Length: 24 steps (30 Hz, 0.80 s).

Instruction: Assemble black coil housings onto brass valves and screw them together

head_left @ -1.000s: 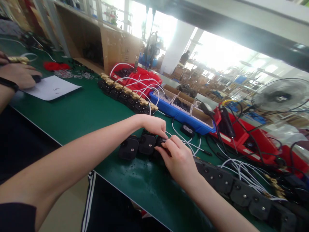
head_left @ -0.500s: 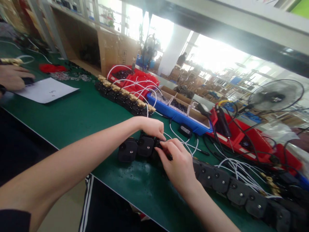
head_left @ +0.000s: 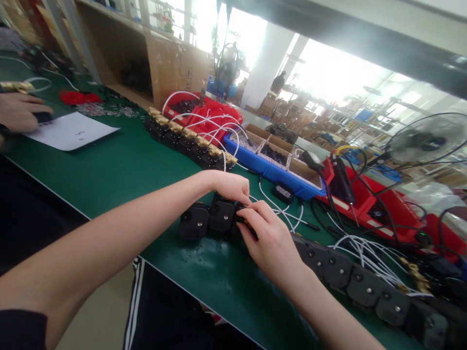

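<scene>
Black plastic housings with clipped corners stand in a row on the green bench. Two of them, an end housing (head_left: 194,222) and its neighbour (head_left: 222,214), show plainly left of my hands. My left hand (head_left: 232,186) is closed and reaches over the back of the row; whatever its fingertips hold is hidden. Close against it, my right hand (head_left: 270,236) pinches a black housing (head_left: 241,212) between thumb and fingers. More black housings (head_left: 337,271) run on to the right, partly behind my right forearm. White cables (head_left: 290,214) lie behind the row.
Behind stands another row of black housings with brass fittings (head_left: 189,138). A blue tray (head_left: 273,172) holds small parts in boxes. Red bins (head_left: 386,226), an electric screwdriver (head_left: 343,180) and a fan (head_left: 434,138) are right. At left, another person's hand (head_left: 20,112) rests by white paper (head_left: 75,131).
Both hands stay at the same housing, with slight movement of the right fingers. The view has shifted a little. The other person's hand has barely moved.
</scene>
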Each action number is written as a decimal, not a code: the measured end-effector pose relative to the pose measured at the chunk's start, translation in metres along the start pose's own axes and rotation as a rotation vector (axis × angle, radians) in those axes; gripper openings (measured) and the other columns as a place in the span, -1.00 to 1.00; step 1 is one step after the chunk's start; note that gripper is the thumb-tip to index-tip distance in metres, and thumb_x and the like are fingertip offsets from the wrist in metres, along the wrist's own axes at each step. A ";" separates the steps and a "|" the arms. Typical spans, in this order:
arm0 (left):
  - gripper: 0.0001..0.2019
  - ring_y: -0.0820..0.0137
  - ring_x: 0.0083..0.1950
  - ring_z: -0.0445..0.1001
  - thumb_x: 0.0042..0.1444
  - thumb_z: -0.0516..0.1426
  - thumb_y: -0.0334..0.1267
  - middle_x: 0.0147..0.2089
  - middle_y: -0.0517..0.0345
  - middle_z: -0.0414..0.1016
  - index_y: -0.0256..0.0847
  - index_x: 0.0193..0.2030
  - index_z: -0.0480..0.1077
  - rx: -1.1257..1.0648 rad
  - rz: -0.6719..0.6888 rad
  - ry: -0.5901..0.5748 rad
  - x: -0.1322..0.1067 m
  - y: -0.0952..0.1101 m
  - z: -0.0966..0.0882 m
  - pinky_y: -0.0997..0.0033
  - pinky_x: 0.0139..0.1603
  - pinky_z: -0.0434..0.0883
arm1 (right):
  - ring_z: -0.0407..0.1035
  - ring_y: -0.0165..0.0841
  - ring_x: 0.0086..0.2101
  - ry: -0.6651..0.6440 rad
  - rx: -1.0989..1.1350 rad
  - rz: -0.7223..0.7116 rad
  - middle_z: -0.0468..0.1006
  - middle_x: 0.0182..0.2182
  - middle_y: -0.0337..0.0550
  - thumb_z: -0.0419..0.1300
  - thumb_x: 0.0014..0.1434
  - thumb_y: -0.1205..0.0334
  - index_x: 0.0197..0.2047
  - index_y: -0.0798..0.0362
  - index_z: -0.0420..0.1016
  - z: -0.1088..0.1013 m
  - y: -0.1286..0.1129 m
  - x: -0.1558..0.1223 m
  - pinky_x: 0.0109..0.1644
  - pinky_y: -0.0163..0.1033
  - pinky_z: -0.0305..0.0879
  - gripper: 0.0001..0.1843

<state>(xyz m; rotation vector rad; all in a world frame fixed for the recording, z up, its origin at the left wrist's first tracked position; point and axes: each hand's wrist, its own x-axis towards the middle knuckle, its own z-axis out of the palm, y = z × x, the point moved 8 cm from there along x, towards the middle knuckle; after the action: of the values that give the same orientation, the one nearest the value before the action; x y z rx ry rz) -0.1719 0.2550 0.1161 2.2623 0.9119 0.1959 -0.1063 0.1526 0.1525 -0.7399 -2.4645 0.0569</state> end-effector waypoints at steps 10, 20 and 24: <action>-0.70 0.54 -0.57 0.06 -0.01 0.10 -0.21 -0.69 0.30 0.17 -0.29 -0.68 0.37 -0.011 -0.024 -0.010 0.001 -0.003 0.000 0.47 -0.50 0.06 | 0.39 -0.32 -0.27 -0.153 -0.038 -0.023 0.46 -0.25 -0.06 0.12 0.22 0.52 -0.29 0.14 0.55 0.001 0.003 0.012 -0.21 -0.25 0.41 -0.80; -0.74 0.52 -0.56 0.10 -0.07 0.12 -0.21 -0.69 0.29 0.18 -0.29 -0.66 0.43 -0.029 -0.039 -0.037 -0.001 -0.003 0.000 0.46 -0.49 0.10 | 0.46 -0.33 -0.21 -0.243 0.046 -0.099 0.52 -0.21 -0.11 0.30 0.11 0.50 -0.23 0.12 0.63 0.001 0.012 0.022 -0.10 -0.25 0.47 -0.83; -0.68 0.52 -0.55 0.11 -0.01 0.12 -0.15 -0.67 0.28 0.23 -0.29 -0.67 0.39 -0.031 -0.041 -0.045 -0.002 -0.002 0.002 0.47 -0.50 0.08 | 0.43 -0.33 -0.26 -0.173 0.030 -0.114 0.50 -0.27 -0.07 0.20 0.24 0.44 -0.23 0.14 0.62 0.000 0.008 0.016 -0.16 -0.24 0.46 -0.85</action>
<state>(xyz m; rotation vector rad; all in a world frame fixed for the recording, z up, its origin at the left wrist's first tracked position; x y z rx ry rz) -0.1741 0.2534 0.1137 2.2090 0.9245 0.1391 -0.1131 0.1676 0.1590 -0.6031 -2.6600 0.1192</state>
